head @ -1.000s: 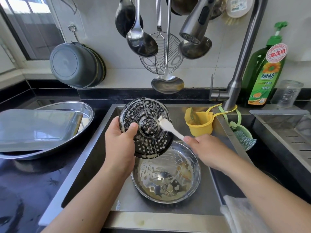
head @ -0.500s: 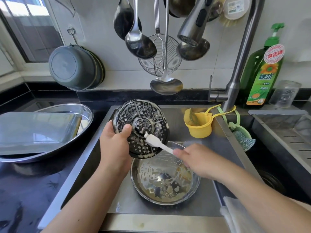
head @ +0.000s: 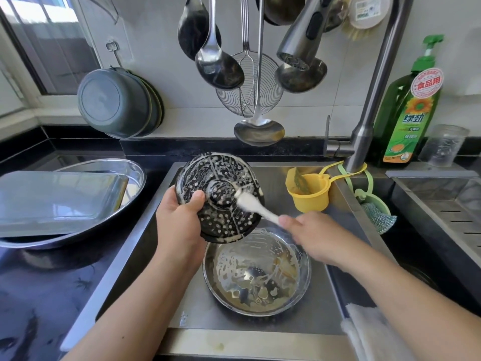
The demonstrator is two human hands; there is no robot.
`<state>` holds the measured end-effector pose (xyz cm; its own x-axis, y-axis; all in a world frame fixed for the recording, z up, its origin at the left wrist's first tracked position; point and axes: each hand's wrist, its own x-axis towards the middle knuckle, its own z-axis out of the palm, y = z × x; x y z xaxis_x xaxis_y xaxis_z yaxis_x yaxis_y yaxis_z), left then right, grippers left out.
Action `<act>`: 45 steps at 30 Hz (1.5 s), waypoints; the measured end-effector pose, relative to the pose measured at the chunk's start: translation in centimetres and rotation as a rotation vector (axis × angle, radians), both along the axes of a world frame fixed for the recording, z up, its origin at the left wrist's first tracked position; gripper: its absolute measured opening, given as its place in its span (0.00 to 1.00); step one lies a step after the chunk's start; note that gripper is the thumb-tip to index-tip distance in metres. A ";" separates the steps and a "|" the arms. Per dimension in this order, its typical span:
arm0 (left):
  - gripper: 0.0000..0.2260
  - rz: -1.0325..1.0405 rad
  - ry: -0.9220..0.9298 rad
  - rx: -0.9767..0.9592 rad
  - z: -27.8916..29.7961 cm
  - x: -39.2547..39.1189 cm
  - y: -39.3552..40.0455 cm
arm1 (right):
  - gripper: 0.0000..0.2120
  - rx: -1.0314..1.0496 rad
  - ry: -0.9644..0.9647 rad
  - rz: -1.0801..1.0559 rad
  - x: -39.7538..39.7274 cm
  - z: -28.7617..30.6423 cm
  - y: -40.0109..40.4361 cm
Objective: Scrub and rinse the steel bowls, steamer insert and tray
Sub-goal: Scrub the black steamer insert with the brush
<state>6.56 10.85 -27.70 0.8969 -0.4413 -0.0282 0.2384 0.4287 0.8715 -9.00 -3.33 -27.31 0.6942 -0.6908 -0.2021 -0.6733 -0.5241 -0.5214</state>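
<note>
Steel tray (head: 59, 199) rests in a bowl on the tabletop, left of both hands. A soapy bowl (head: 256, 272) lies below them. Left hand (head: 179, 220) grips the sudsy steamer insert (head: 218, 199); right hand (head: 315, 238) grips a white brush (head: 256, 208) scrubbing it. Rinsing probably follows.

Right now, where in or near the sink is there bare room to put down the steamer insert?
Free: the sink floor left of the soapy bowl, and the dark counter in front of the big steel bowl holding the tray. Crowded: the sink's right rear by the yellow cup.
</note>
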 end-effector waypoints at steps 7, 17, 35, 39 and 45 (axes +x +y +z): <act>0.12 0.043 0.076 -0.014 0.0 0.2 0.3 | 0.25 0.058 0.089 0.113 -0.2 -0.5 1.5; 0.10 0.098 0.162 -0.011 -0.2 0.9 0.4 | 0.25 0.110 0.086 0.118 -0.3 -0.4 1.8; 0.11 0.078 0.254 -0.040 -0.5 1.3 0.2 | 0.27 0.018 -0.098 -0.066 -0.4 0.8 0.2; 0.10 0.122 0.253 -0.033 -0.4 1.8 0.4 | 0.26 0.128 0.032 0.048 -0.6 0.4 1.5; 0.12 0.090 0.209 -0.047 -0.3 1.6 0.3 | 0.26 0.097 -0.058 -0.053 -0.6 0.6 0.5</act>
